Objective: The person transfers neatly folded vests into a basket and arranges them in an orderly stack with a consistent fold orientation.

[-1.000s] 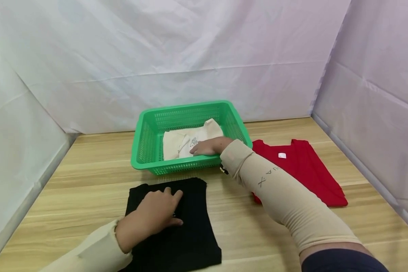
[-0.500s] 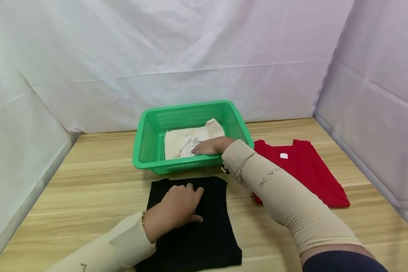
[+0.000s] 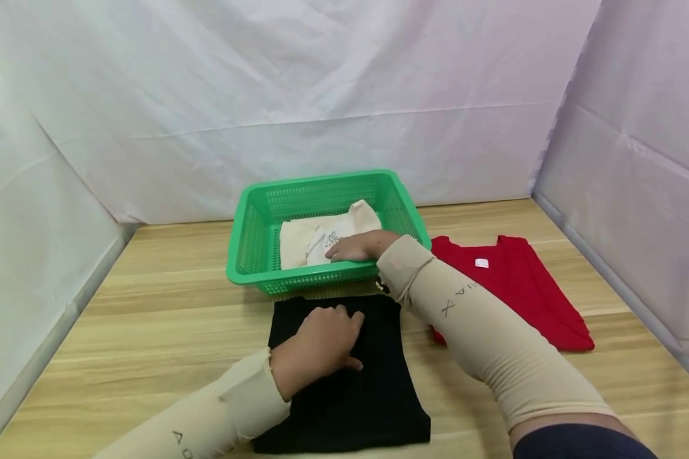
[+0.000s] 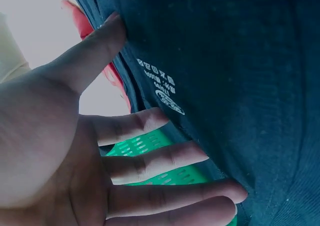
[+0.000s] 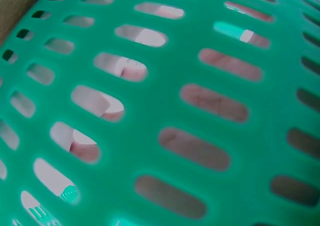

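A folded black garment (image 3: 367, 389) lies on the table in front of the basket, and my left hand (image 3: 323, 341) presses on its upper part. In the left wrist view the left hand's fingers (image 4: 160, 161) are spread and nearly straight against the dark cloth, beside a white printed label. My right hand (image 3: 358, 247) reaches over the near rim of the green basket (image 3: 275, 278) and rests on a folded cream garment (image 3: 298, 239) with a small print. The right wrist view shows that hand only in pieces, through the slots of the basket wall (image 5: 170, 105).
To the right lies a folded red garment (image 3: 513, 280) with a white neck label, partly behind the right forearm. White cloth walls (image 3: 310, 76) stand behind and at both sides of the wooden table (image 3: 166, 331).
The black garment has slid to the right across the table under my left hand, and now lies closer below the basket. My right hand stays in the basket.
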`<state>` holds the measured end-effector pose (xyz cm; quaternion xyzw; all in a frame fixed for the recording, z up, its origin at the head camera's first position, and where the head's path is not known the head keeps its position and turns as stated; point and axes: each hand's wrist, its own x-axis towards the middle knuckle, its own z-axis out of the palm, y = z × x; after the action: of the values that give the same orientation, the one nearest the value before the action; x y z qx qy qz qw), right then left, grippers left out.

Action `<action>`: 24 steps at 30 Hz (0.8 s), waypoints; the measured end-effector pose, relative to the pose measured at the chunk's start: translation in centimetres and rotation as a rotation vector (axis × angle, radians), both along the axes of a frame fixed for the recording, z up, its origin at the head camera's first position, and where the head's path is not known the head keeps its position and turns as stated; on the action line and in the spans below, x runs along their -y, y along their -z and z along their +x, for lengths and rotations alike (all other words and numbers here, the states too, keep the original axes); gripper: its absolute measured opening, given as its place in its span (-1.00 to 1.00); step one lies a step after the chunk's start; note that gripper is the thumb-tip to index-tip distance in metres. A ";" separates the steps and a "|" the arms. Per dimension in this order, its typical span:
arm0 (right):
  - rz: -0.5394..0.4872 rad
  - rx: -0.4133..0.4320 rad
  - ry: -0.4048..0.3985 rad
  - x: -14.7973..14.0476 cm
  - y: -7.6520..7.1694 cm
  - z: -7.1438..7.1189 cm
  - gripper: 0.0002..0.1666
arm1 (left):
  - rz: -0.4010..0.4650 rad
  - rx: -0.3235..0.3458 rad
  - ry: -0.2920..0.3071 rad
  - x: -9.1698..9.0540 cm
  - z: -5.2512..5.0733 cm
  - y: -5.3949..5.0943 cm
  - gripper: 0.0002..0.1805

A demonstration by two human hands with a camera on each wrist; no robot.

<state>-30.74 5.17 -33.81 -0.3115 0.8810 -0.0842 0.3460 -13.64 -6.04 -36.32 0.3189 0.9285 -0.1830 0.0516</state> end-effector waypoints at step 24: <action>-0.238 -0.279 0.144 -1.2 0.3 0.7 -0.47 | 0.284 -0.071 -0.092 3.8 -0.3 0.8 -0.46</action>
<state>-30.08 6.36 -34.09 -0.2951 0.9241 -0.1685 0.1744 -13.91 -9.82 -37.08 0.2737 0.9599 -0.0585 -0.0186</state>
